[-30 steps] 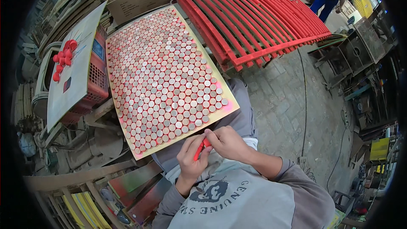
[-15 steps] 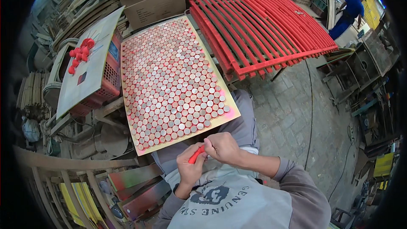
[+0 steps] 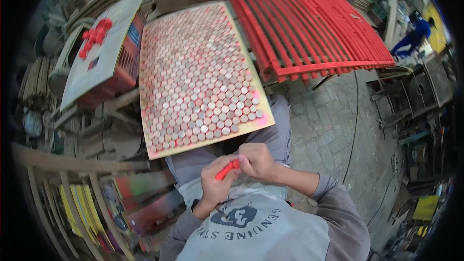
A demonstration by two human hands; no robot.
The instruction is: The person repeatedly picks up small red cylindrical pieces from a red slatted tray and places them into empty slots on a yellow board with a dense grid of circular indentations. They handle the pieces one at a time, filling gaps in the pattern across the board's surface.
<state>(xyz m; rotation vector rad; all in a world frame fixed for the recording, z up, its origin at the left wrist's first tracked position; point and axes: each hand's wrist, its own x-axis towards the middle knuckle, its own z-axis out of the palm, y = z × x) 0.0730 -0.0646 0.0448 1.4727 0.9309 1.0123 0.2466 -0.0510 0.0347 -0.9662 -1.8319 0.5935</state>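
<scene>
Board (image 3: 253,125): discs (image 3: 203,82) packed close; a bump could shift any loose ones. Left hand (image 3: 215,181): grip closed around red piece (image 3: 226,169), above the lap (image 3: 188,166). Right hand (image 3: 257,160): grip curled, apparently pinching the piece's right end. Judgement: uneven pull could slip either grip, dropping it.

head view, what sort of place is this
Likely a workshop, perhaps for woodwork and painting: a pale rectangular board of small round discs, a red slatted rack, and stacked brown wooden strips.

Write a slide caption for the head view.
Left grip holding a red piece, right grip at its end, near a disc-covered board and red slatted rack.
</scene>
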